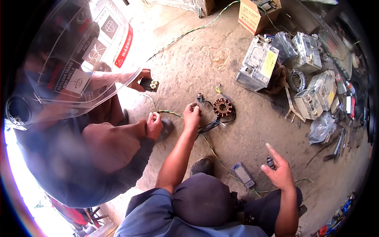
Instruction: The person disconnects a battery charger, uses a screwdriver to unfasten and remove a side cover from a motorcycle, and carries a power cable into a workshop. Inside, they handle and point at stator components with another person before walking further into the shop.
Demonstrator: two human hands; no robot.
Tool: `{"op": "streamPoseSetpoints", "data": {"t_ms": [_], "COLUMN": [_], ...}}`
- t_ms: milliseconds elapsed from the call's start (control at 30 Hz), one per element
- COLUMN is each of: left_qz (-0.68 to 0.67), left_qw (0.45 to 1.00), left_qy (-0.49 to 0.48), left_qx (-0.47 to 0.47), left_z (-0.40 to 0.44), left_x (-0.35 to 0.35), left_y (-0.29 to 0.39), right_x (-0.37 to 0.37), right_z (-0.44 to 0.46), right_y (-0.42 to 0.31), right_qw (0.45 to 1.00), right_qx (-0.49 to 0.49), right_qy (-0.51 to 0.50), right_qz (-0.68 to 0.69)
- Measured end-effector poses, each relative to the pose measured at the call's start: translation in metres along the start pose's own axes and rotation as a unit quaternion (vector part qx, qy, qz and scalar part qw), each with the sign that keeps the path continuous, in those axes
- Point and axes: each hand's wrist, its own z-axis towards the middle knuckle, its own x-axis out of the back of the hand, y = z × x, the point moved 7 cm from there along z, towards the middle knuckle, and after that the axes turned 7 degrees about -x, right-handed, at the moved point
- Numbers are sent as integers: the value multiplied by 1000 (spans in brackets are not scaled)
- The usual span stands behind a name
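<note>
A round stator (223,107) with copper windings lies on the concrete floor, its dark wiring harness (211,125) bundled below it. Just left of it, my left hand (191,117) has its fingertips pinched together, right below a small wired coil part (201,97). What sits between those fingertips is too small to make out. Off to the right, my right hand (282,172) is raised with index finger and thumb stretched apart; a small dark ribbed cylinder (270,161) appears held against its fingers. Under that hand, slightly left, a grey box-shaped device (242,174) with cables lies on the floor.
At left a co-worker bends in, behind a clear helmet visor (59,75); one hand holds a small black block (150,84), the other (154,125) is near the yellow-green cable. Old batteries (257,63), a cardboard box (252,17), plastic bag (323,128) and tools (338,144) fill the right.
</note>
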Motion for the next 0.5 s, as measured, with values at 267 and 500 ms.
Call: {"op": "streamPoseSetpoints", "data": {"t_ms": [267, 500], "left_qz": [509, 542], "left_qw": [828, 806], "left_qy": [-75, -83], "left_qx": [-223, -222], "left_z": [-33, -29], "left_x": [-27, -27], "left_y": [78, 77], "right_x": [19, 32], "right_z": [-5, -18], "right_y": [-18, -23], "right_qw": [998, 997], "right_qx": [40, 47], "right_qy": [28, 58], "right_qz": [-38, -28]}}
